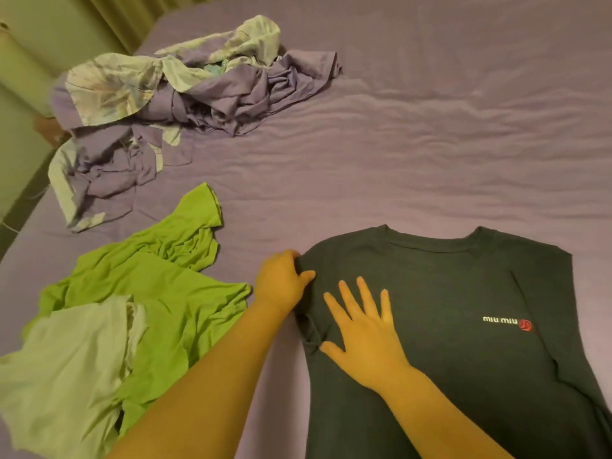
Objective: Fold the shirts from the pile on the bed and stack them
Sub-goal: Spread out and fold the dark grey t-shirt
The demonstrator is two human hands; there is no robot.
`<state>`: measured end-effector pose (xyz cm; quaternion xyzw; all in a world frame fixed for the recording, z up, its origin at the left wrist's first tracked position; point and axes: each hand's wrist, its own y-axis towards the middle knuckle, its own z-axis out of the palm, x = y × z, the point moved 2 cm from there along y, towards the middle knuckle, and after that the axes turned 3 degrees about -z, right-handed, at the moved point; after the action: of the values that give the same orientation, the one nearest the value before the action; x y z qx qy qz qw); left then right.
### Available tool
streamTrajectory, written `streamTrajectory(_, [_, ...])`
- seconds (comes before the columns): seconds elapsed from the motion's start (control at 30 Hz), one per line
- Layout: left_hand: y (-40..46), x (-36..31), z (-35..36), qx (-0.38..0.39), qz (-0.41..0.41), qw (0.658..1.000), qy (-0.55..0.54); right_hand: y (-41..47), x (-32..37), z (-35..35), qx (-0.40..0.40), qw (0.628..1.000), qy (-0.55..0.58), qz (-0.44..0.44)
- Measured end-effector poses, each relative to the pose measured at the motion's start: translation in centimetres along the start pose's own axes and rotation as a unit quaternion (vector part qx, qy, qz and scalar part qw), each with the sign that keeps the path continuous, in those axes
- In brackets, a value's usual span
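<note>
A dark grey T-shirt [463, 326] with a small white and red logo lies spread flat on the purple bed sheet [430, 144], neck away from me. Its right sleeve is folded in over the body. My left hand [281, 279] grips the shirt's left shoulder edge, fingers curled under the cloth and thumb on top. My right hand [361, 329] lies flat on the chest of the shirt with fingers spread. To the left sits a crumpled bright green shirt [159, 286] with a pale white shirt [66, 366] partly over it.
A rumpled purple and floral bedding heap [172, 104] lies at the far left of the bed. Beyond the bed's left edge stands a pale wall with a curtain [109, 14]. Wrinkled bare sheet stretches across the far and right side.
</note>
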<state>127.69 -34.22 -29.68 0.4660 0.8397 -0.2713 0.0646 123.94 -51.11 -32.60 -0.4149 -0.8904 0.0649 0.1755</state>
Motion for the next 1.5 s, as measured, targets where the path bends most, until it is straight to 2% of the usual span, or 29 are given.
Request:
streamTrajectory(0.07, [-0.2, 0.7, -0.3, 0.031, -0.018, 0.994, -0.100, 0.7, 0.6, 0.3, -0.005, 1.000, -0.001, 0.022])
streamTrajectory(0.17, [-0.9, 1.1, -0.8, 0.025, -0.036, 0.984, -0.170, 0.9, 0.8, 0.1, -0.011, 0.999, -0.003, 0.030])
streamTrajectory(0.3, [-2.1, -1.0, -1.3, 0.048, -0.049, 0.947, -0.313, -0.8, -0.6, -0.6, -0.042, 0.998, 0.050, 0.026])
streamTrajectory(0.4, [-2.8, -3.3, -0.6, 0.047, -0.038, 0.933, -0.354, -3.2, -1.7, -1.0, -0.069, 0.990, 0.112, 0.040])
streamTrajectory(0.5, [-3.8, -4.8, 1.1, 0.111, -0.019, 0.910, -0.399, -6.2, -2.4, -0.1, -0.051, 0.992, 0.104, 0.049])
streamTrajectory(0.57, [-4.2, -4.8, 2.6, 0.109, 0.057, 0.943, -0.308, -8.0, -2.8, 0.3, -0.030, 0.994, 0.089, 0.052])
streamTrajectory(0.63, [-4.5, -4.3, 4.5, 0.035, 0.164, 0.981, -0.100, -9.5, -3.0, 0.4, -0.009, 0.997, 0.043, 0.066])
streamTrajectory(0.7, [-4.7, -3.5, 6.7, -0.018, 0.220, 0.972, 0.084, -10.5, -3.0, 0.4, 0.014, 0.996, 0.030, 0.085])
streamTrajectory(0.77, [-4.9, -2.6, 8.5, -0.037, 0.217, 0.960, 0.171, -11.3, -3.2, 1.0, 0.023, 0.996, 0.014, 0.088])
streamTrajectory(0.87, [-4.8, -1.9, 9.7, -0.059, 0.213, 0.953, 0.207, -11.8, -3.8, 2.2, 0.009, 0.997, -0.028, 0.078])
streamTrajectory(1.0, [-6.0, -2.3, 9.7, -0.063, 0.176, 0.961, 0.206, -12.3, -3.5, 1.8, -0.013, 0.996, -0.052, 0.077])
streamTrajectory(1.23, [-17.4, -0.5, 11.7, -0.081, 0.122, 0.967, 0.206, -17.7, -2.5, 1.7, -0.046, 0.997, -0.033, 0.061])
streamTrajectory(1.33, [-23.4, -0.3, 13.0, -0.081, 0.166, 0.960, 0.208, -22.0, -1.8, 2.6, -0.024, 0.998, -0.029, 0.040])
streamTrajectory(1.5, [-31.8, 0.7, 15.1, -0.020, 0.279, 0.945, 0.169, -28.1, -1.0, 3.9, 0.010, 1.000, -0.013, 0.012])
